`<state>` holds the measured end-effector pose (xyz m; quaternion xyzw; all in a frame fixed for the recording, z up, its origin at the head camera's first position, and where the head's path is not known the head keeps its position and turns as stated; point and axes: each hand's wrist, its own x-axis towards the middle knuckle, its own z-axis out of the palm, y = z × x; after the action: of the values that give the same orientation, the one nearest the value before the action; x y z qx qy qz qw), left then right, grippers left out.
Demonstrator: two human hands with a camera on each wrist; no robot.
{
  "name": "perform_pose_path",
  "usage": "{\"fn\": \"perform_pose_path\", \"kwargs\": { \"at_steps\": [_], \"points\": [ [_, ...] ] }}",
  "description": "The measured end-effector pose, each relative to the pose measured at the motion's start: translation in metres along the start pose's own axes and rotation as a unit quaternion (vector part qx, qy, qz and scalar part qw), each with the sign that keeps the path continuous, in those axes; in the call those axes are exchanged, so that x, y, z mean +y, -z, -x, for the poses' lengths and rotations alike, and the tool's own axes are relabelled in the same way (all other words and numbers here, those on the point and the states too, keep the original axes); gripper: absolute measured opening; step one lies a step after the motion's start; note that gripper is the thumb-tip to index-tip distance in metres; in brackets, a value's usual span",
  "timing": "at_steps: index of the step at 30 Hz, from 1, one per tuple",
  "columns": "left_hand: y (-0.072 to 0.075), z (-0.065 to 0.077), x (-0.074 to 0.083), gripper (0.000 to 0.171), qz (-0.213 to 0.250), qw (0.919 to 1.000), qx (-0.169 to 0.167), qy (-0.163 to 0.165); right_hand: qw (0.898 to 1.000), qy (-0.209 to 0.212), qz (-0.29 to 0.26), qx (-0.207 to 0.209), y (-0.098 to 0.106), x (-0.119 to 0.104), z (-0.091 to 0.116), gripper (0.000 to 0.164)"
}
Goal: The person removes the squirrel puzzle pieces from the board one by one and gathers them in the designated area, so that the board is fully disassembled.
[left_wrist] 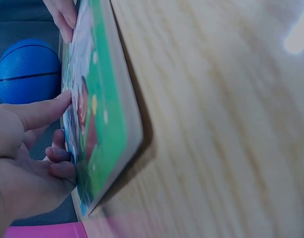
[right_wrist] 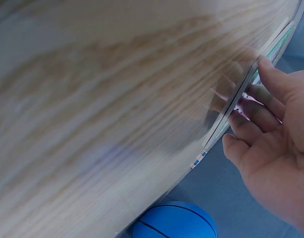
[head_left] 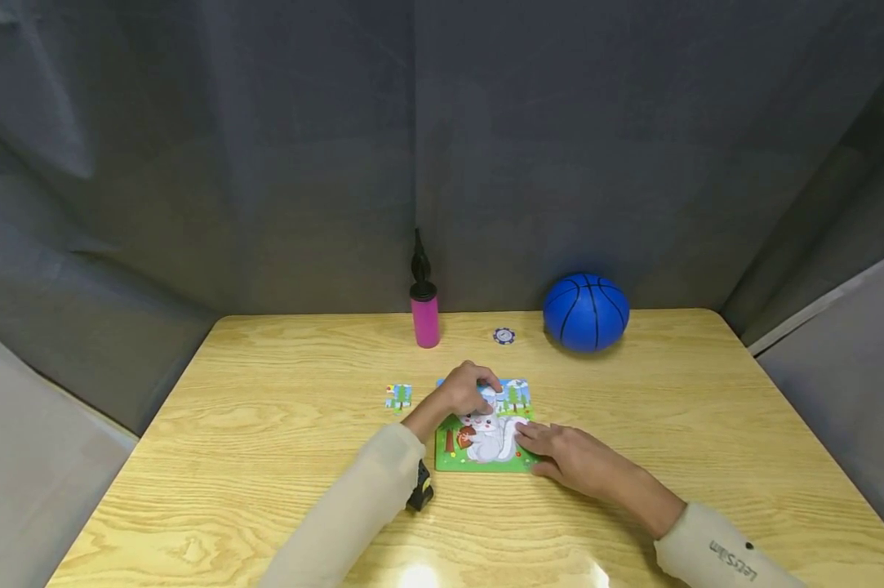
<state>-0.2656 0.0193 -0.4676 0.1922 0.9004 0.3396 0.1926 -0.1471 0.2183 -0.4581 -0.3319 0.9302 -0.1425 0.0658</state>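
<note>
A jigsaw puzzle board [head_left: 486,453] with a pale squirrel holding an acorn lies flat on the wooden table. Over its upper left part my left hand [head_left: 465,387] is arched, thumb and fingertips down on the picture; the left wrist view shows the thumb [left_wrist: 48,110] stretched out and the other fingers bent against the surface. No piece shows between them. Along the right edge, my right hand [head_left: 574,456] rests its fingertips on the board near the squirrel's tail, thumb by the lower right corner. Left of the board lies loose puzzle piecework [head_left: 399,397] showing a green tree.
Behind the board stands a pink hand pump [head_left: 425,322] with a black top. A poker chip [head_left: 504,336] lies to its right, and a blue basketball [head_left: 587,313] sits at the back right. Dark curtain [head_left: 324,163] hangs behind the table [head_left: 280,457].
</note>
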Motion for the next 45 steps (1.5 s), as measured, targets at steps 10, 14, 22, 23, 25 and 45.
{"fn": "perform_pose_path", "kwargs": {
  "at_steps": [10, 14, 22, 23, 25, 45],
  "points": [
    [0.005, 0.001, -0.004, 0.02, 0.042, 0.999, 0.011, -0.013, 1.0, 0.003, -0.003, 0.006, 0.0, 0.0, 0.0, 0.046],
    [0.005, 0.001, -0.008, 0.015, 0.066, 0.9967, 0.046, -0.01, 1.0, 0.008, -0.002, 0.009, -0.001, 0.0, 0.0, 0.046],
    [0.006, 0.0, -0.012, 0.008, 0.071, 0.995, 0.07, -0.005, 1.0, 0.004, 0.004, 0.007, -0.001, 0.001, 0.001, 0.047],
    [0.007, 0.0, -0.012, 0.01, 0.07, 0.9952, 0.068, -0.006, 1.0, 0.003, 0.003, 0.005, -0.001, 0.001, 0.001, 0.047],
    [0.009, 0.0, -0.012, 0.013, 0.065, 0.9957, 0.065, -0.009, 1.0, -0.002, 0.002, 0.001, -0.001, 0.0, 0.001, 0.047],
    [0.037, 0.011, -0.01, 0.014, 0.086, 0.9945, 0.05, -0.032, 1.0, -0.004, 0.002, -0.007, 0.001, 0.003, 0.001, 0.047]
  ]
}}
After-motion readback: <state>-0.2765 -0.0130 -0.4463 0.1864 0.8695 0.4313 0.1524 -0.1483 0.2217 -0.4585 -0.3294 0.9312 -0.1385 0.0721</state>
